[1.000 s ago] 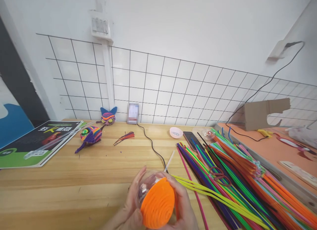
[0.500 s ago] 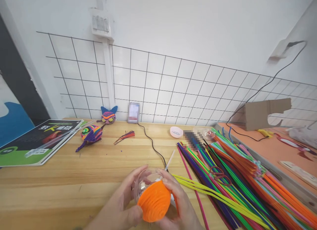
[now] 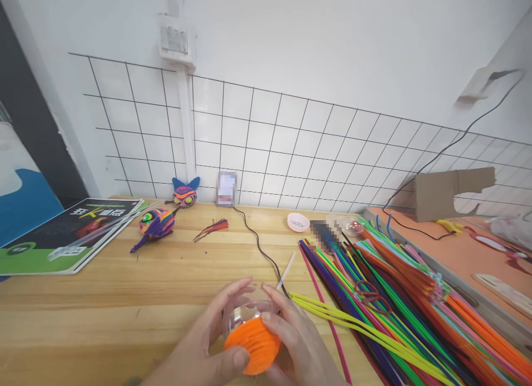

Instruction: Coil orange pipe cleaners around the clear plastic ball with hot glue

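Between my two hands, low in the middle of the head view, is a clear plastic ball (image 3: 238, 318) partly covered with coiled orange pipe cleaner (image 3: 254, 344). My left hand (image 3: 211, 336) wraps the ball's left side, its thumb pressed on the orange coil. My right hand (image 3: 293, 333) grips the right side, fingers over the upper edge of the coil. The ball's underside is hidden by my hands. Just beyond my right fingers a white glue stick (image 3: 286, 268) pokes up, its lower end hidden. Yellow pipe cleaners (image 3: 332, 314) lie right of my right hand.
A large heap of coloured pipe cleaners (image 3: 399, 286) covers the right side. A pink bowl (image 3: 298, 222) stands behind. Two striped pipe-cleaner figures (image 3: 158, 224) and a magazine (image 3: 62, 236) are at left. A black cable (image 3: 261, 244) crosses the table from a phone (image 3: 226, 189).
The ball has turned slightly in my hands and sits a little further left. My left thumb has slid further onto the orange coil, and my right fingers have shifted over its top.
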